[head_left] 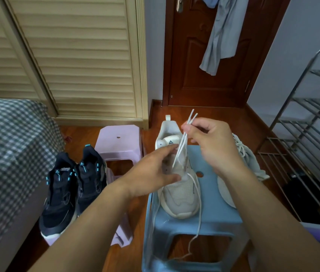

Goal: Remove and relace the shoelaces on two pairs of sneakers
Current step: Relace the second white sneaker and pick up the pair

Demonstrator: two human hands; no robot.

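Note:
A white sneaker (180,195) stands on a blue plastic stool (212,216), toe toward me. My right hand (212,146) pinches both ends of its white shoelace (182,146) above the tongue, with the tips poking up past the fingers. My left hand (155,171) rests on the sneaker's left side, fingers by the eyelets; whether it holds the lace I cannot tell. A loop of lace hangs down over the stool's front. The second white sneaker (241,163) lies on its side at the stool's right edge. A black pair with teal accents (70,187) sits on a pink stool to the left.
A second pink stool (119,142) stands behind the black pair. A bed with a checked cover (8,146) is at the left, a metal shoe rack (312,134) at the right. A louvred wardrobe and a brown door stand ahead on the wooden floor.

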